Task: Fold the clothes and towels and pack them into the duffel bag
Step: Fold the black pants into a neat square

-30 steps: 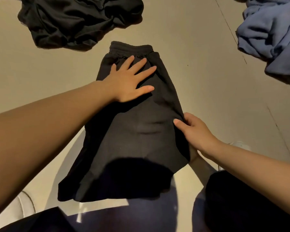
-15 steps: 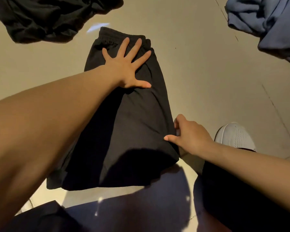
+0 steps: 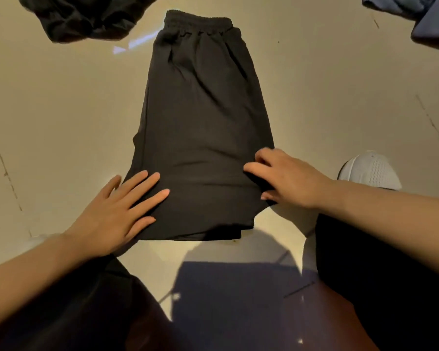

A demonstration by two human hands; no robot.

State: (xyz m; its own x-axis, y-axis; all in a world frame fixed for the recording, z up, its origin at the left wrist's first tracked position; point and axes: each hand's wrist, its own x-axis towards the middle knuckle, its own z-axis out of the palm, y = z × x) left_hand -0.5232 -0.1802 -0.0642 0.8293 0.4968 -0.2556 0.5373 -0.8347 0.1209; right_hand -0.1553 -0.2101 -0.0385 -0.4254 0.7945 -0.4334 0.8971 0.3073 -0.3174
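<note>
Head view: black shorts (image 3: 200,127) folded flat; left hand (image 3: 117,214) flat, right hand (image 3: 287,178) pinching hem

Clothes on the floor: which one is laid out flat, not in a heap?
The black shorts in the middle, spread flat with the waistband far from the person. The black heap and the blue heap at the corners are crumpled.

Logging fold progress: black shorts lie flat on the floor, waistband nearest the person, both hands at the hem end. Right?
Not quite. The head view shows the black shorts with the waistband at the far end; the hem is nearest the person. The left hand and the right hand are at the hem end.
</note>
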